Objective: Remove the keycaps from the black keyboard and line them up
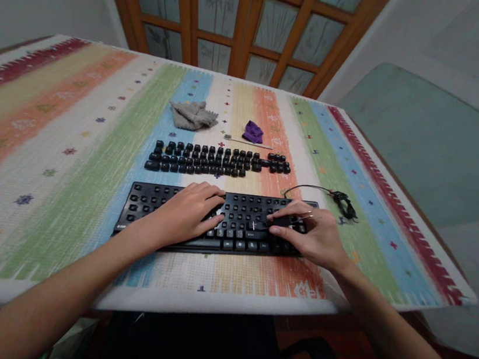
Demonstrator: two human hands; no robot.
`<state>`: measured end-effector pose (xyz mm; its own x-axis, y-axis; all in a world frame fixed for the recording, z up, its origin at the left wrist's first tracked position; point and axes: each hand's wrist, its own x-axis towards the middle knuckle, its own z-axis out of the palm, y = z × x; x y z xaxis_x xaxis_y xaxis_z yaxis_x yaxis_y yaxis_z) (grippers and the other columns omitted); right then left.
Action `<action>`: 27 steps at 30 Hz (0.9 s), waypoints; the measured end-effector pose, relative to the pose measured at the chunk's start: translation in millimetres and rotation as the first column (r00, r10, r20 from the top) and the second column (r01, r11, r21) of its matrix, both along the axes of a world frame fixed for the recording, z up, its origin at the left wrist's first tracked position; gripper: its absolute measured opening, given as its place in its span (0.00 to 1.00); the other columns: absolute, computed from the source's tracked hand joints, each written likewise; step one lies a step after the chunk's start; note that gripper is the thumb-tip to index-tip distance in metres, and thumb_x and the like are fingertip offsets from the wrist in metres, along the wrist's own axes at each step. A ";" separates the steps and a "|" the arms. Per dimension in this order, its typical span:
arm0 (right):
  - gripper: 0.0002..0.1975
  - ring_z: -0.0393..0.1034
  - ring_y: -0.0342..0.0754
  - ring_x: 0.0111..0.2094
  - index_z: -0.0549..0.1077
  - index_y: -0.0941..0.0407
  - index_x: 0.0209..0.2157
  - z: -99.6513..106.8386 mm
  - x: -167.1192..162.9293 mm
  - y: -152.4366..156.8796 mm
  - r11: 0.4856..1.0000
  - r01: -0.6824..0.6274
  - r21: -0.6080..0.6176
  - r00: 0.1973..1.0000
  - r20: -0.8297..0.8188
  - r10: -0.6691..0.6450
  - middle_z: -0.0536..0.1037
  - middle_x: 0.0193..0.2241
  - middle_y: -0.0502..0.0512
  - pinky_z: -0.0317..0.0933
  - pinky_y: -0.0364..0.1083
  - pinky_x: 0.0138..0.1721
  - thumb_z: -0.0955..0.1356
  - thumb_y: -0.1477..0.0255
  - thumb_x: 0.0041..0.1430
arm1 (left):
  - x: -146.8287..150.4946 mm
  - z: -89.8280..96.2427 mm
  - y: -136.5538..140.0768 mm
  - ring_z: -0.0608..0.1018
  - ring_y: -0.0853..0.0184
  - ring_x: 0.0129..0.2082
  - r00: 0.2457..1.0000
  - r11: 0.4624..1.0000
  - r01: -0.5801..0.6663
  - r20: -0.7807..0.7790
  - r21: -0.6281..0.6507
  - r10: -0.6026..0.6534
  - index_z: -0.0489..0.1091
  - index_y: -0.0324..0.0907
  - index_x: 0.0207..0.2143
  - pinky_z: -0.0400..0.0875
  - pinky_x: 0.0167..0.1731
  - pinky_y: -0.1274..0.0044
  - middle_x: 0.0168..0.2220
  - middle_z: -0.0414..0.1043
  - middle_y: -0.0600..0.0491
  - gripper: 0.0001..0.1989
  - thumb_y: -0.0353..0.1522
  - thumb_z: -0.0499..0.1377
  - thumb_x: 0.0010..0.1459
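A black computer keyboard (pixel 236 207) lies across the table in front of me, many of its keycaps off and bare switch posts showing. My left hand (pixel 189 211) rests on its middle-left part with fingers stretched out, holding nothing. Over the right part, my right hand (pixel 307 230) pinches a black keycap puller (pixel 278 221) with thin wire loops between thumb and fingers. Its wires reach a large keycap (pixel 255 226); whether they hook under it I cannot tell. Behind the keyboard, loose black keycaps (pixel 215 161) are laid out in rows.
Beyond the loose keycaps lie a grey cloth (pixel 192 115), a purple cloth (pixel 253 132) and a thin brush (pixel 248 142). The keyboard's bundled cable (pixel 344 205) sits at the right. A striped tablecloth (pixel 75 181) covers the table; its front edge is close to me.
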<state>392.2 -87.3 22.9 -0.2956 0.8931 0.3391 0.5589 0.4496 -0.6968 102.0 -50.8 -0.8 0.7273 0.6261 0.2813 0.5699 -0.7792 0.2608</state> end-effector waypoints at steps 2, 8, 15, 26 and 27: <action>0.09 0.77 0.52 0.33 0.81 0.52 0.33 -0.4 -1.1 -0.6 1.000 0.012 -0.005 1.000 0.011 -0.012 0.84 0.31 0.55 0.68 0.52 0.37 0.76 0.62 0.54 | 0.0 0.0 -0.1 0.74 0.55 0.51 1.000 1.000 -0.001 0.001 0.003 0.001 0.71 0.37 0.48 0.69 0.53 0.61 0.51 0.72 0.42 0.14 0.37 0.54 0.68; 0.08 0.77 0.51 0.32 0.81 0.52 0.33 -2.1 -3.8 -3.6 1.000 0.027 -0.005 1.000 0.001 -0.027 0.83 0.32 0.54 0.69 0.51 0.37 0.75 0.63 0.55 | -0.5 -1.0 -0.1 0.74 0.56 0.51 1.000 1.000 -0.003 -0.007 0.006 0.003 0.71 0.38 0.48 0.69 0.53 0.61 0.51 0.72 0.42 0.14 0.37 0.54 0.68; 0.08 0.79 0.52 0.36 0.79 0.52 0.34 -5.1 5.0 -6.4 0.994 0.081 -0.069 0.996 -0.029 -0.083 0.83 0.33 0.54 0.71 0.51 0.40 0.75 0.64 0.55 | -1.0 0.1 0.1 0.74 0.55 0.51 1.000 1.000 0.002 -0.013 0.023 -0.002 0.71 0.37 0.48 0.70 0.53 0.62 0.52 0.73 0.42 0.14 0.37 0.54 0.68; 0.11 0.79 0.53 0.39 0.78 0.53 0.38 -15.4 13.8 -19.0 0.965 0.169 -0.201 0.972 -0.127 -0.197 0.84 0.36 0.56 0.71 0.51 0.42 0.75 0.63 0.55 | -1.4 -0.7 -0.4 0.74 0.55 0.52 1.000 1.000 0.001 -0.012 0.011 -0.001 0.71 0.36 0.47 0.69 0.53 0.62 0.52 0.72 0.42 0.14 0.36 0.54 0.68; 0.11 0.79 0.53 0.39 0.78 0.53 0.37 -15.9 13.8 -20.1 0.962 0.182 -0.202 0.970 -0.120 -0.209 0.84 0.36 0.56 0.71 0.51 0.42 0.75 0.63 0.55 | -1.5 -0.7 -0.4 0.74 0.55 0.52 1.000 1.000 0.001 -0.012 0.009 -0.001 0.71 0.36 0.47 0.69 0.53 0.62 0.52 0.72 0.42 0.13 0.36 0.55 0.68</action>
